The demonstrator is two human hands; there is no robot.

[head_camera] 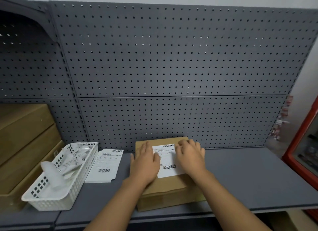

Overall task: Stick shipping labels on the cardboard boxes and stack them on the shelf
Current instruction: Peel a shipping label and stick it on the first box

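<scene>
Pressing down with both hands, a person flattens a white label (168, 162) onto the top of a brown cardboard box (169, 187). The left hand (146, 163) lies flat on the box, and its fingertips touch the left edge of the label. The right hand (189, 156) lies flat over the right side of the label. Neither hand grips anything; the fingers are spread out and pushing down. The label has a bar code near its far edge and another near its close edge.

The box sits on a grey shelf (249, 175), with its back against a grey wall full of little round holes (172, 58). The front of the box is at the front edge of the shelf.

Just to the left of the box lies a small pile of more white labels (105, 165), flat on the shelf. Beside that pile stands a white plastic basket (56, 203) with square holes in its sides. Crumpled white paper strips (51, 172) fill the basket, and one sticks up over its rim.

Farther left, past the basket, bigger brown boxes (25, 136) are stacked on top of each other. At the far right edge stands a red cabinet (302, 144) with a glass front. What is inside it is too blurry to tell.
</scene>
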